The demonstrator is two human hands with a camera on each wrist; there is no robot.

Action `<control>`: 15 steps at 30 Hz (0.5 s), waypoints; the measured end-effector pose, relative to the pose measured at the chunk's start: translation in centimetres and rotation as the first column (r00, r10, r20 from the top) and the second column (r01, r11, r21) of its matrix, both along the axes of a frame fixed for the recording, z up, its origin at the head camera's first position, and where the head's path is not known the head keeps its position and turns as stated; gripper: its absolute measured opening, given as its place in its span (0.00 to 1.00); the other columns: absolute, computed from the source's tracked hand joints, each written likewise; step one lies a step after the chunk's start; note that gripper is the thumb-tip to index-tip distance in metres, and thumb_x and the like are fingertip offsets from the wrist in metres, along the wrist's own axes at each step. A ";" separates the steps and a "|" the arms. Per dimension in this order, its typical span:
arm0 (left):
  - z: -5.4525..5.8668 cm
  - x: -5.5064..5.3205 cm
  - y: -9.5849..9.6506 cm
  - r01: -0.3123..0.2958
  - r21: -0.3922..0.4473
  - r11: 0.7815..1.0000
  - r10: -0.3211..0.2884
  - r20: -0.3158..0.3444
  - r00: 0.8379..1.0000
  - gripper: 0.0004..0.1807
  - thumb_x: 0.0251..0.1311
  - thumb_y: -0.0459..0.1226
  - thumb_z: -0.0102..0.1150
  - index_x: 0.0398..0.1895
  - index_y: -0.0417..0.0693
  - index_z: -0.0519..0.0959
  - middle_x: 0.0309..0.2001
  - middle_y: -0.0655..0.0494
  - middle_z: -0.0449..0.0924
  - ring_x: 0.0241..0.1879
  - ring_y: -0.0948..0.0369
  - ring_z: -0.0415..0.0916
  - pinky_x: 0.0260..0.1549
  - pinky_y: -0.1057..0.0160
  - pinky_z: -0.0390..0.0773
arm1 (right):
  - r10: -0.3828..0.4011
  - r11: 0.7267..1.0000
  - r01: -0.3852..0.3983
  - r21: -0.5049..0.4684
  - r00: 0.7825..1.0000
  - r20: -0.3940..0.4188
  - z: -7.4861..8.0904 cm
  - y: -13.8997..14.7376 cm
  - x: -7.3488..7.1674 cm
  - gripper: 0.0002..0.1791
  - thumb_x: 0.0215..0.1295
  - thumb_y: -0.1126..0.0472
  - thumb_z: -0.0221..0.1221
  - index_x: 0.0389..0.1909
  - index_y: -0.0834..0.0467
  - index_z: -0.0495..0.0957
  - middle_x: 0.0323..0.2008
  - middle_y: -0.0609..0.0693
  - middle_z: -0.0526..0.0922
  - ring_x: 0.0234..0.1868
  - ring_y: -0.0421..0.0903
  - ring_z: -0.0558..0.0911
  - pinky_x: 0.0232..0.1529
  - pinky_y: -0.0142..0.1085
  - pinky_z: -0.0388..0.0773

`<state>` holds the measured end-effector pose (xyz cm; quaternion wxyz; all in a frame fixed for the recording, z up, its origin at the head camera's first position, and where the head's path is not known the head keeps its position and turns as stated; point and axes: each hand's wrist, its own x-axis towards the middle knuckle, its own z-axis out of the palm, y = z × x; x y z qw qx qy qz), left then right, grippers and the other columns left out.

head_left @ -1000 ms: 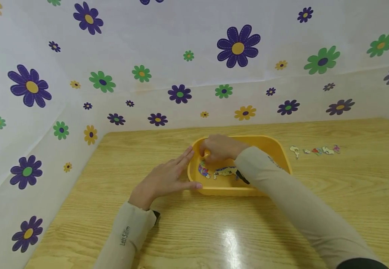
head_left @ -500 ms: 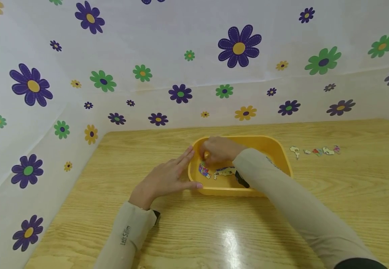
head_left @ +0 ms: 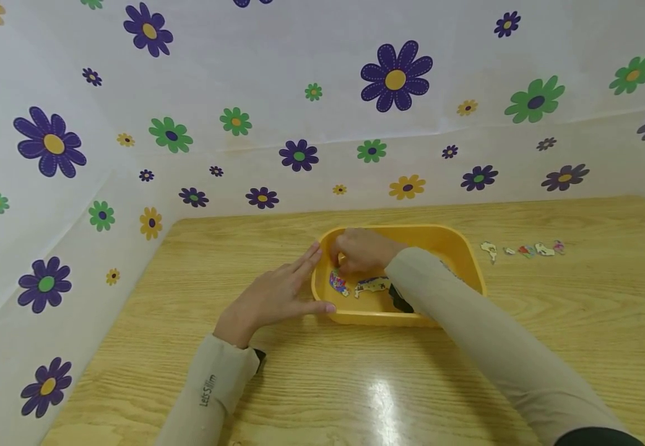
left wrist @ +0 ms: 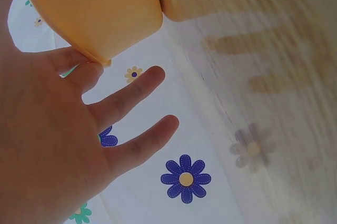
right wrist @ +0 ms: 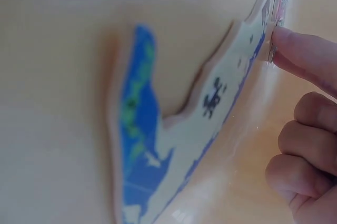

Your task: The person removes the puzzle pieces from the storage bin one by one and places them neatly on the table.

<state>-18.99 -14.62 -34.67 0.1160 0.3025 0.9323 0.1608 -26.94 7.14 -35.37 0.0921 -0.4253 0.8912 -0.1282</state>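
Note:
My right hand [head_left: 364, 248] reaches into the left end of a yellow tray [head_left: 400, 318], its lower fingers curled into the palm. In the right wrist view, its fingertips [right wrist: 284, 37] pinch the edge of a small, thin, colourful puzzle piece [right wrist: 273, 53]. Beside them a long cream piece with a blue end [right wrist: 210, 103] lies flat on the tray floor. A purple and red piece [head_left: 338, 282] lies just below that hand in the head view. My left hand [head_left: 272, 300] spreads straight fingers against the tray's left corner, thumb on the near rim.
Several small cut-out pieces [head_left: 543, 249] lie in a row on the wooden table [head_left: 579, 322], right of the tray. Behind the table rises a white sheet [head_left: 311, 49] printed with flowers. My right forearm crosses the tray's near rim.
Both hands stay in nearly the same place. The right fingers shift only slightly over the tray's left end; the tray and the pieces stay where they were.

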 end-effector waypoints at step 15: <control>-0.3 0.1 0.1 0.002 -0.009 1.000 -0.002 -0.018 1.000 0.56 0.64 0.65 0.58 0.83 0.50 0.42 0.82 0.56 0.35 0.76 0.46 0.53 0.71 0.44 0.61 | -0.006 1.000 0.008 0.021 0.998 -0.056 -0.1 0.0 0.2 0.06 0.61 0.66 0.67 0.38 0.64 0.88 0.37 0.55 0.88 0.39 0.51 0.87 0.45 0.38 0.85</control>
